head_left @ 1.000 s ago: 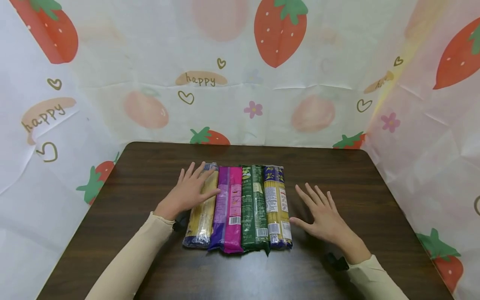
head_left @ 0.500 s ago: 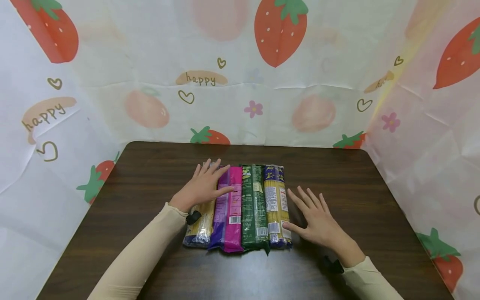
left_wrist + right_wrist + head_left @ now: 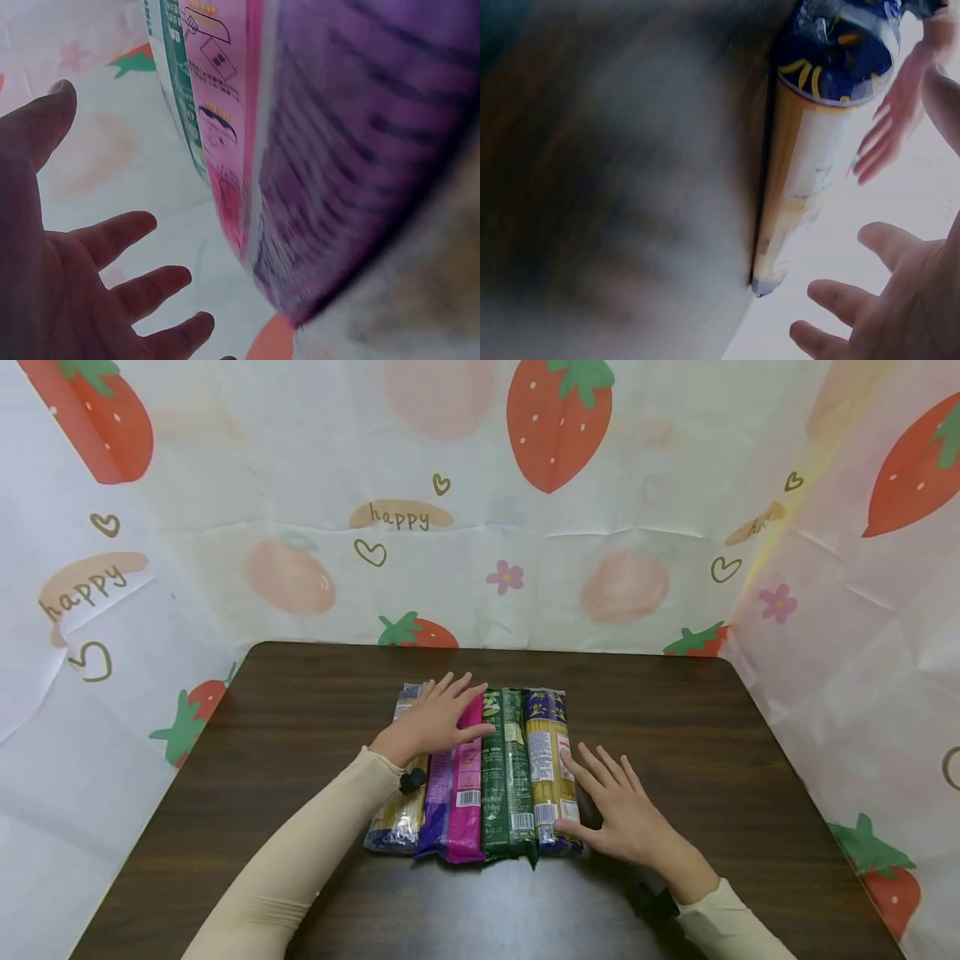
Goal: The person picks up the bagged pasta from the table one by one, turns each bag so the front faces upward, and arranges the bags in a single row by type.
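Several long packs lie side by side on the table. A clear pack of spaghetti with blue ends is at the left, partly hidden by my left hand. Beside it are a pink and purple pack, a green pack, and a spaghetti pack with blue ends. Fingers spread, my left hand is held over the pink and purple pack; the left wrist view shows a gap between them. My right hand, also spread, overlaps the right edge of the rightmost pack; contact cannot be told. Neither hand grips anything.
The dark wooden table extends around the packs. Strawberry-printed white cloth stands behind and on both sides of it. A small black device sits at my left wrist, another below the right.
My left hand has moved right, from over the leftmost pack to over the pink and purple one. My right hand has drifted left toward the rightmost pack. The packs stay in place.
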### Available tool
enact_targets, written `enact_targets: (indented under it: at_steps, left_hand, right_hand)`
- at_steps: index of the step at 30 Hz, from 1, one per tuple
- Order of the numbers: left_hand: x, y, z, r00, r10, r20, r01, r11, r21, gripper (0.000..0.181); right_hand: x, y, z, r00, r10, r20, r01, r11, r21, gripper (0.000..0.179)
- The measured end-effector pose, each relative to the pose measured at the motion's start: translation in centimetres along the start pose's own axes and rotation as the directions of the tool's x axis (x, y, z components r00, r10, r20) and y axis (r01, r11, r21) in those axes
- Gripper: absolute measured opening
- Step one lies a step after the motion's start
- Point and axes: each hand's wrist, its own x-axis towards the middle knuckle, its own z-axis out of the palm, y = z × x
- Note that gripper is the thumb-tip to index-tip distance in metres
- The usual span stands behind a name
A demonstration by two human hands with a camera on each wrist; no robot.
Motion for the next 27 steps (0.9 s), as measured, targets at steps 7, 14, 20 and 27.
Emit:
enact_targets:
  at_steps: [7,14,20,27]
  left_hand:
    - [2.0,1.2,0.5,0.999,0.022,0.032,-0.022,1.0,0.017,0.087]
    - [3.6,1.6,1.1,0.997,0.033,0.069,-0.033,0.999,-0.001,0.087]
    - [4.9,1.8,1.4,0.995,0.053,0.09,-0.053,0.999,0.002,0.084]
    - [6.3,2.9,1.6,0.991,0.048,0.124,-0.042,0.998,-0.052,0.084]
  right_hand:
    - [-0.2,-0.5,0.2,0.999,-0.032,-0.004,0.032,0.999,0.021,0.099]
    - [-0.3,-0.9,0.4,0.999,-0.041,0.014,0.04,0.998,0.044,0.099]
    - [-0.4,-0.9,0.6,0.999,-0.043,0.011,0.043,0.998,0.054,0.1]
    - [-0.3,-1.0,0.7,0.998,-0.039,0.049,0.035,0.996,0.083,0.109]
